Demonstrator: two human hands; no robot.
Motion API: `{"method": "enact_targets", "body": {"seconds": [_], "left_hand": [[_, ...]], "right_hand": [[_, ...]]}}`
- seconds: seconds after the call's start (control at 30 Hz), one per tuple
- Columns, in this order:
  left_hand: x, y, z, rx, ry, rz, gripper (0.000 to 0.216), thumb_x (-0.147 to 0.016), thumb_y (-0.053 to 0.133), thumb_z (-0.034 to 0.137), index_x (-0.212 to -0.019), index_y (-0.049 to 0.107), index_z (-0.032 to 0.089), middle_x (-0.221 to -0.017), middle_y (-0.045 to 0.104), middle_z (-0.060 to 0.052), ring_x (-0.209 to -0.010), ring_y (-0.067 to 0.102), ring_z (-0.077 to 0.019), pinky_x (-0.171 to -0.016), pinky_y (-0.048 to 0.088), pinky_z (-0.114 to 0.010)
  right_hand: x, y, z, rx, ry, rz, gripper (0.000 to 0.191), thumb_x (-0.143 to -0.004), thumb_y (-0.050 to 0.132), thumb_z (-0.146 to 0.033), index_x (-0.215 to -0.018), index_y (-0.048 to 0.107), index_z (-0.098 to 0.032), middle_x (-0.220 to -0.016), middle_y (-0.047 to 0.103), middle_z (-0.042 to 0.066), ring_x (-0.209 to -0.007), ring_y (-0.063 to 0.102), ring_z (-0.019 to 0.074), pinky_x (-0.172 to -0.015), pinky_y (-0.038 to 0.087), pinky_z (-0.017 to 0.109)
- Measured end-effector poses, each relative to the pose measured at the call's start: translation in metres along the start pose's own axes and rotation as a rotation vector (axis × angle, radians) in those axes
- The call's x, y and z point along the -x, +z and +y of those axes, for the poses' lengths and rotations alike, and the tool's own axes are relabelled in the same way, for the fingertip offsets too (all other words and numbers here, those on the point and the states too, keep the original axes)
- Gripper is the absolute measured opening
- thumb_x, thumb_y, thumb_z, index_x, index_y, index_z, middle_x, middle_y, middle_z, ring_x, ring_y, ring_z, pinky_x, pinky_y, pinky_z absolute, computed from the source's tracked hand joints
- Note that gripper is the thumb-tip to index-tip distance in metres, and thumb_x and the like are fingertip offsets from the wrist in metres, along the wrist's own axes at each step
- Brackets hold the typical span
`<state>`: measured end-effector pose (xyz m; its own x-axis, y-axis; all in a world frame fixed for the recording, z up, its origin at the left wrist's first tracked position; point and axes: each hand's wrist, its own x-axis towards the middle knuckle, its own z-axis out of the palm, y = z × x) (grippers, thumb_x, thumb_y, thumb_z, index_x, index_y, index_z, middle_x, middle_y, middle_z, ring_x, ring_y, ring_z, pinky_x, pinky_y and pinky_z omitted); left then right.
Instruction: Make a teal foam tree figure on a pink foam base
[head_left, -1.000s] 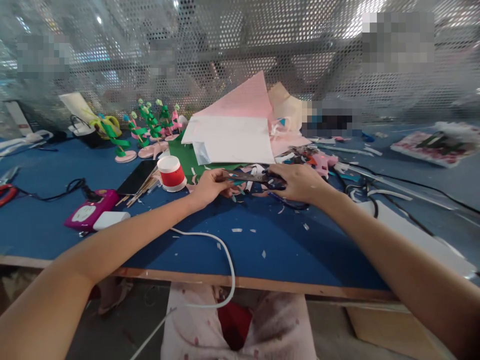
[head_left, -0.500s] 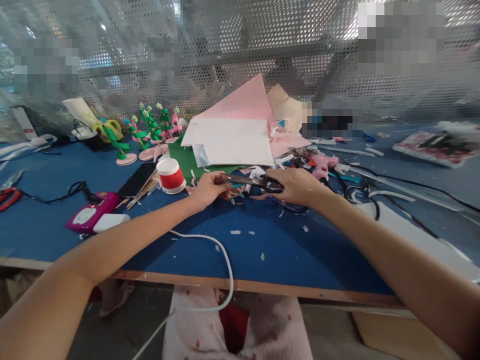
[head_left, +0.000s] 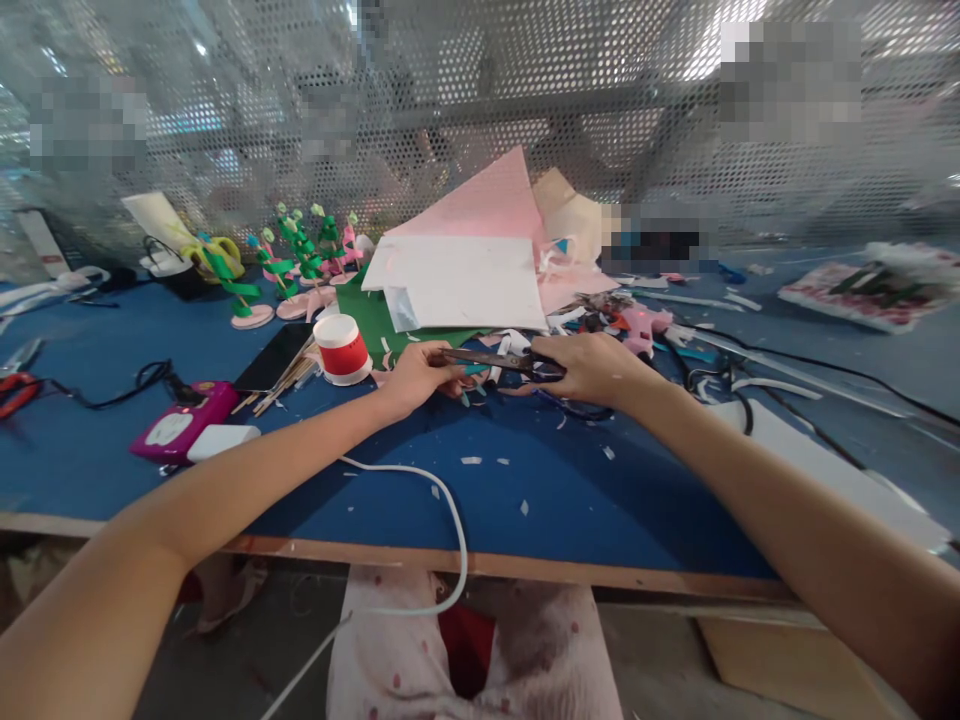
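My right hand (head_left: 589, 368) is closed around the handles of dark metal scissors (head_left: 491, 359), whose blades point left to my other hand. The fingers of my left hand (head_left: 420, 376) are pinched together at the blade tips, on a small teal strip (head_left: 475, 369) that looks like paper or foam. Its far end is hidden behind the fingers. Beside my left wrist stands a white and red paper cup (head_left: 342, 350). White and pink scraps lie under and behind the scissors.
White and pink sheets (head_left: 465, 280) lean behind the hands. Green model plants (head_left: 304, 260) stand back left. A purple power socket (head_left: 180, 422) and white cable (head_left: 450, 510) are near the front. A pink glue gun (head_left: 643, 328), cords and strips lie right. Mesh (head_left: 450, 90) closes the back.
The scissor handles are spread a little more, and their loop shows more clearly. Both hands stay in nearly the same place, and the teal strip is still between them.
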<state>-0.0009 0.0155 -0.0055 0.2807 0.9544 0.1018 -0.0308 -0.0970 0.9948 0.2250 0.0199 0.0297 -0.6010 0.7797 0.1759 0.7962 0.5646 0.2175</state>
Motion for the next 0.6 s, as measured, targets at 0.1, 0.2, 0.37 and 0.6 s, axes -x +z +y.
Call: {"method": "enact_targets", "body": {"seconds": [0.1,0.2,0.37,0.6], "left_hand": [[0.0,0.0,0.001,-0.012,-0.011,0.021,0.023,-0.064,0.072,0.024,-0.068,0.053,0.012,-0.056,0.064,0.001,-0.042,0.056,-0.006,-0.045,0.049,-0.018],[0.001,0.001,0.003,-0.017,-0.024,0.033,0.026,-0.065,0.072,0.026,-0.064,0.049,0.013,-0.057,0.065,0.001,-0.042,0.057,-0.0063,-0.046,0.05,-0.019],[0.002,0.0,0.004,0.002,-0.038,0.036,0.027,-0.066,0.071,0.028,-0.067,0.05,0.012,-0.061,0.066,-0.001,-0.045,0.059,-0.0073,-0.048,0.05,-0.02],[0.003,0.0,0.005,0.001,-0.025,0.004,0.026,-0.066,0.071,0.028,-0.066,0.049,0.013,-0.059,0.065,0.0,-0.043,0.057,-0.0066,-0.047,0.05,-0.019]], "right_hand": [[-0.001,0.002,0.002,0.013,0.038,0.024,0.034,-0.078,0.048,-0.051,-0.088,0.056,-0.02,-0.081,0.068,0.008,-0.072,0.061,0.0213,-0.05,0.028,0.025],[-0.002,0.006,0.006,0.002,0.111,0.089,0.035,-0.078,0.047,-0.051,-0.09,0.056,-0.019,-0.084,0.069,0.009,-0.071,0.061,0.0218,-0.05,0.029,0.026],[-0.002,0.011,0.016,-0.025,0.169,0.08,0.038,-0.079,0.045,-0.051,-0.093,0.057,-0.018,-0.082,0.068,0.01,-0.071,0.061,0.023,-0.051,0.029,0.026],[0.0,0.012,0.013,-0.029,0.053,0.103,0.033,-0.079,0.045,-0.047,-0.089,0.057,-0.019,-0.08,0.068,0.007,-0.068,0.06,0.0195,-0.051,0.029,0.025]]}}
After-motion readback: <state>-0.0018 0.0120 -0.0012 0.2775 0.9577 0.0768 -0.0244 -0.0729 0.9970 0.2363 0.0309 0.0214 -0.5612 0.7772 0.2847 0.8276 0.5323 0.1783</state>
